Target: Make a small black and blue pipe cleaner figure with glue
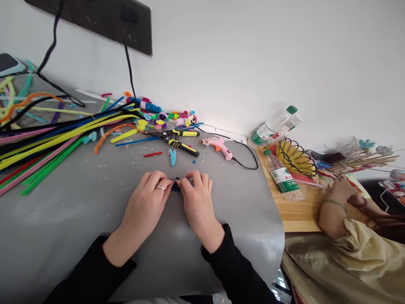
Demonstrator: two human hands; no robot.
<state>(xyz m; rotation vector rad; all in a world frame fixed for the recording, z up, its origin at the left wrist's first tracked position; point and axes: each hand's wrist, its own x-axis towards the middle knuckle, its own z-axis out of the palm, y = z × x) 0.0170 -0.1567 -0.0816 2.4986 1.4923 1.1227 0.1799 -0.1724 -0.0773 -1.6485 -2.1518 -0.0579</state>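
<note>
Near the middle of the grey table mat, my left hand [146, 206] and my right hand [196, 202] meet fingertip to fingertip. Both are closed in a pinch on a small dark blue fuzzy piece [176, 186], which looks like pipe cleaner; the fingers hide most of it. A ring is on my left hand. Just beyond my fingers lie a folded light blue pipe cleaner [172, 157] and a short red strip [153, 154]. Farther back are black and yellow pliers [177, 141] and a pink glue gun [218, 145].
A bundle of long coloured pipe cleaners [57, 143] spreads over the left side. Small fuzzy figures [158, 119] line the wall. On the wooden table at right are a plastic bottle [284, 179], a yellow basket [292, 157] and another person's arm [333, 211].
</note>
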